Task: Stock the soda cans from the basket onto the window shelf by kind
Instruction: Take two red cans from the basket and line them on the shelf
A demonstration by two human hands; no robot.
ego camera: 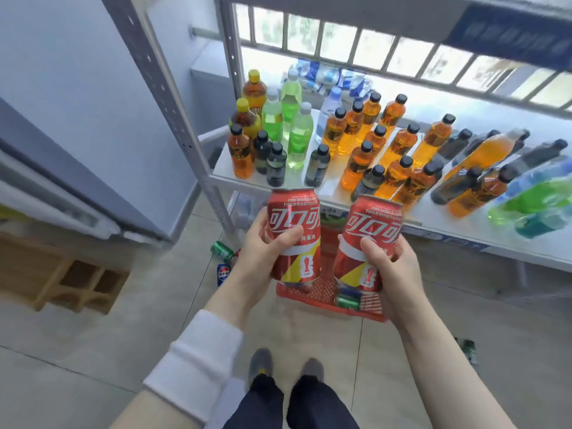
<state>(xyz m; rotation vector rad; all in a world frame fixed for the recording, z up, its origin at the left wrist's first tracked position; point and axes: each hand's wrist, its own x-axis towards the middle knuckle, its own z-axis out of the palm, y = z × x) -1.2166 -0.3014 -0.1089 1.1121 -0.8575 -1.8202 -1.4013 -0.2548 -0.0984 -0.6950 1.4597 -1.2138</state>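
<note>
My left hand (263, 246) grips a red cola can (294, 212) upright, and my right hand (387, 258) grips a second red cola can (368, 224), tilted slightly. Both cans are held above a red plastic basket (328, 292) on the floor, just in front of the window shelf (340, 187). Inside the basket a green can (348, 301) lies on its side. The shelf board carries many bottles: orange, green, dark and clear ones.
A green can (221, 250) and a blue can (223, 274) lie on the tiled floor left of the basket, and another green can (469, 351) at the right. The grey shelf upright (198, 156) stands left. A wooden frame (71, 283) lies on the floor at the left.
</note>
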